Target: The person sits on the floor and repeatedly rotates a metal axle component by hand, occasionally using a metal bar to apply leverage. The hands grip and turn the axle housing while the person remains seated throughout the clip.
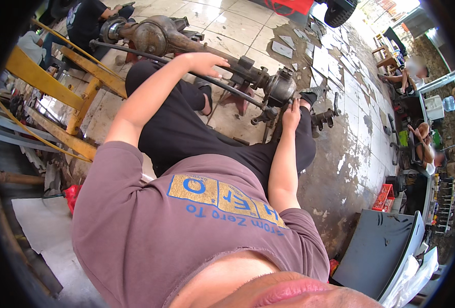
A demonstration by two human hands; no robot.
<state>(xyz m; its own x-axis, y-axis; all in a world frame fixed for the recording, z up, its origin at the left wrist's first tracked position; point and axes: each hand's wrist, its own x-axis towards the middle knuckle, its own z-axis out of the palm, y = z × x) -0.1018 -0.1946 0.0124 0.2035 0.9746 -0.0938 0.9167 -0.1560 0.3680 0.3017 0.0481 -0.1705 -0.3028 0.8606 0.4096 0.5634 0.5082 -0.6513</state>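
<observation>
A greasy vehicle axle [212, 54] stretches in front of me, with a bulbous rusty differential housing [154, 37] towards its left end. A round steering knuckle [280, 88] sits at its right end. A thin dark tie rod [183, 69] runs along the near side. My left hand [207, 63] lies over the tie rod and axle with its fingers stretched out, gripping nothing visible. Beside the knuckle, my right hand [291, 116] rests with straight fingers against its near right side; the fingertips' contact is partly hidden.
A red stand [236, 102] is under the axle. Yellow metal frame [78, 110] stands at left, near another person [86, 23]. Broken tiles [320, 59] litter the floor at far right. A grey cabinet [374, 251] is at near right; two people sit along the right side.
</observation>
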